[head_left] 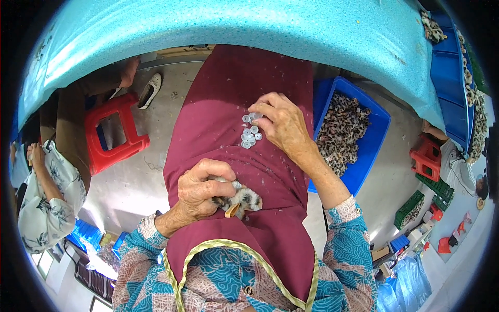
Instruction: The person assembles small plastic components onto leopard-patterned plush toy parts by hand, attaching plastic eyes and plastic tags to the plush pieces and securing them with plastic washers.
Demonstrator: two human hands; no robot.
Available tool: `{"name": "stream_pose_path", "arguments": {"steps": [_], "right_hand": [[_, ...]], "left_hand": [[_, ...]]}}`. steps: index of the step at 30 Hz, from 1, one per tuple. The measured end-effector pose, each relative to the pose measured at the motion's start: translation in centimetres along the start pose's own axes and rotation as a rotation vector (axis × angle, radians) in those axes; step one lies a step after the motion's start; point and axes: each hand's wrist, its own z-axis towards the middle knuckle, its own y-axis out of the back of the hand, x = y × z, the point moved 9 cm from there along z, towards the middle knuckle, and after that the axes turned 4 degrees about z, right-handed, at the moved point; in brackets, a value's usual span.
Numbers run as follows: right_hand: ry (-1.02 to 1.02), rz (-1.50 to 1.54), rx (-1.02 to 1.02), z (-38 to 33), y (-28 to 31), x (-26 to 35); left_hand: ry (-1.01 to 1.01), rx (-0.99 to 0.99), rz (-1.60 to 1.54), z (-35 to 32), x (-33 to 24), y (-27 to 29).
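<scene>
My left hand (200, 191) is closed around a small spotted plush piece (243, 200) with a tan tip, held against the maroon apron (223, 93) on my lap. My right hand (280, 122) rests further out on the apron, its fingertips pinching at a pile of several small pale round discs (250, 131). Whether one disc is gripped between the fingers I cannot tell.
A blue bin (377, 132) of spotted plush pieces stands on the floor to my right. A turquoise table (234, 26) arches overhead. A red stool (112, 132) and another person's sleeve (44, 208) are on the left. Red and green crates (429, 171) sit far right.
</scene>
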Motion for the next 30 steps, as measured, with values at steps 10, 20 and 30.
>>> {"name": "stream_pose_path", "arguments": {"steps": [10,20,30], "right_hand": [[-0.097,0.453,0.193,-2.5,-0.1,7.2],[-0.134,0.602,0.37,-3.6,0.0,7.9],[-0.46,0.735,0.237,-4.7,-1.7,4.8]], "left_hand": [[-0.003,-0.017,0.016,0.5,0.0,0.4],[0.077,-0.05,0.069,0.1,0.3,0.7],[0.03,0.042,0.141,0.1,-0.6,0.4]]}}
